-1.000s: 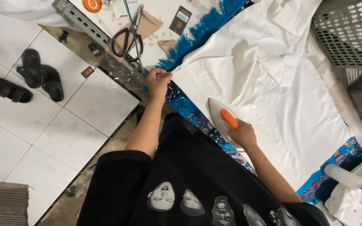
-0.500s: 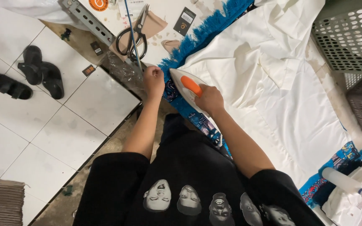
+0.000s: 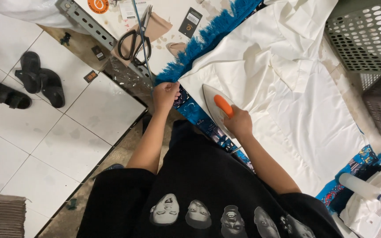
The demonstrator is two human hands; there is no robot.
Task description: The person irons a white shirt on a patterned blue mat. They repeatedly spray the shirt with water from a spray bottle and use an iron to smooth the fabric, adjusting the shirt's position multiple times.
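Now pointed iron (image 3: 214, 110), smooth white cloth (image 3: 287, 101)

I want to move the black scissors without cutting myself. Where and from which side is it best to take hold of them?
Probably grip the scissors at the two black loop handles, which lie at the end nearer the floor tiles. The blades point away toward the table's far part, so come from the handle side, the table edge. They lie flat and untouched; the left hand is nearest, pinching the white cloth.
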